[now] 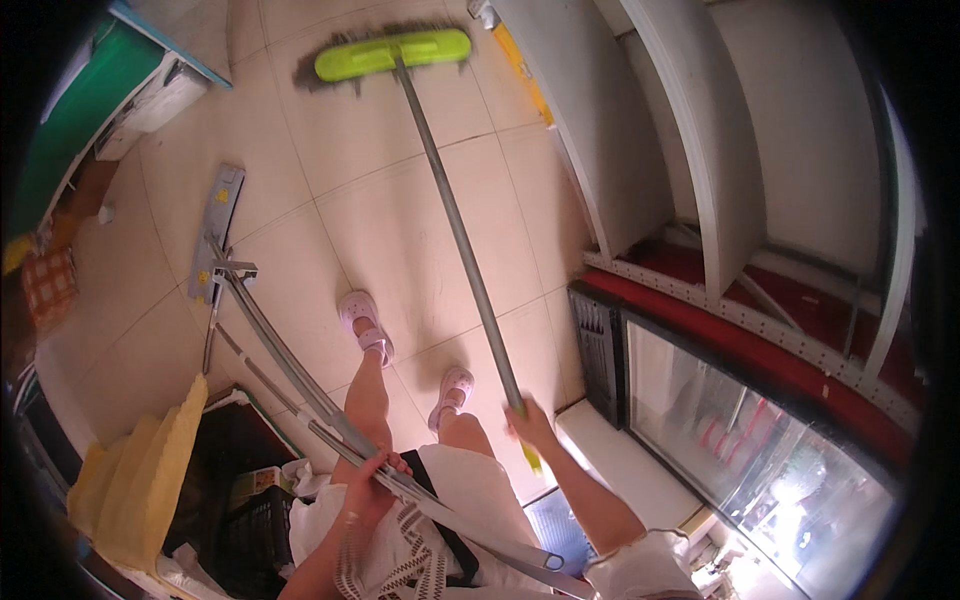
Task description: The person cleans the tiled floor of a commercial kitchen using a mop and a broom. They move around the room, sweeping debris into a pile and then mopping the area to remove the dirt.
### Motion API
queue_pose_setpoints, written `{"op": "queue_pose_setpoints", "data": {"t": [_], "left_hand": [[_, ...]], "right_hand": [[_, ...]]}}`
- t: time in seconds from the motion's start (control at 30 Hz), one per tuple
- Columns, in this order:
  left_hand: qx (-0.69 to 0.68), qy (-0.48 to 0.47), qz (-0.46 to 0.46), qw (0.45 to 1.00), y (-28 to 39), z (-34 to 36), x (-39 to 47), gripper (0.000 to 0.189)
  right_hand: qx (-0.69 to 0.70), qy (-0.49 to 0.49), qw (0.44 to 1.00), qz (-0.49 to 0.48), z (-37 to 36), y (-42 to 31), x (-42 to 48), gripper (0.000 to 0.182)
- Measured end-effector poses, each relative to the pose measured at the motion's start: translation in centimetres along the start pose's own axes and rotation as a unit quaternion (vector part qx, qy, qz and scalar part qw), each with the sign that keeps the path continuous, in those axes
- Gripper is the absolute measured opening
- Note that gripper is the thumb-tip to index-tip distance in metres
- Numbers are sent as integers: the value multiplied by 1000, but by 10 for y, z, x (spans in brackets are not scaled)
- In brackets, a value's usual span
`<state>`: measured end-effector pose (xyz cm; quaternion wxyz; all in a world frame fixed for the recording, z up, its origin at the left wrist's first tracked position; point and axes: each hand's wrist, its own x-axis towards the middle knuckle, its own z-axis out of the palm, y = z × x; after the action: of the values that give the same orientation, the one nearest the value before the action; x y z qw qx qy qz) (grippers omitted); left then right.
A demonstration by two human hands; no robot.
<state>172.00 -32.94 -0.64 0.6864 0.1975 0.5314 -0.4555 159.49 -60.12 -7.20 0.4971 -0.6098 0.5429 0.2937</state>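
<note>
My right hand point(534, 426) is wrapped around the upper end of a grey broom handle point(457, 217), close to its green grip. At the far end, the lime-green broom head point(394, 54) with dark bristles lies on the tiled floor. In front of my lap, my left hand point(373, 484) grips grey poles point(300, 379) that run down to the left. A flat mop head point(217, 225) of grey plastic with yellow parts rests on the floor below them. A hanging ring point(554, 561) shows at the poles' upper end.
White shelving point(660, 172) stands on the right above a glass-fronted cabinet point(705, 397). An open box with a yellow flap point(142, 480) and a dark basket point(259, 525) are at lower left. A green panel point(90, 112) edges the upper left. My feet in pink clogs point(366, 322) stand between.
</note>
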Motion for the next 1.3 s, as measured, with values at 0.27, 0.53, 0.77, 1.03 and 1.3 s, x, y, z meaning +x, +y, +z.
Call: {"op": "queue_pose_setpoints", "data": {"t": [0.27, 0.53, 0.77, 1.03, 1.3], "left_hand": [[15, 39, 116, 992, -41, -16, 32, 14], [-3, 43, 178, 983, -86, -51, 46, 17], [-38, 31, 147, 988, -148, -64, 34, 12], [-8, 61, 130, 990, -167, -60, 43, 12], [39, 74, 105, 991, -164, -79, 37, 11]], "right_hand": [[-128, 114, 977, -129, 28, -50, 97, 48], [-299, 71, 952, 5, -109, 305, -69, 50], [-307, 20, 933, 188, -187, 513, -359, 33], [-255, 20, 958, 127, -126, 390, -229, 44], [-190, 74, 975, -84, -119, 72, 73, 68]]}}
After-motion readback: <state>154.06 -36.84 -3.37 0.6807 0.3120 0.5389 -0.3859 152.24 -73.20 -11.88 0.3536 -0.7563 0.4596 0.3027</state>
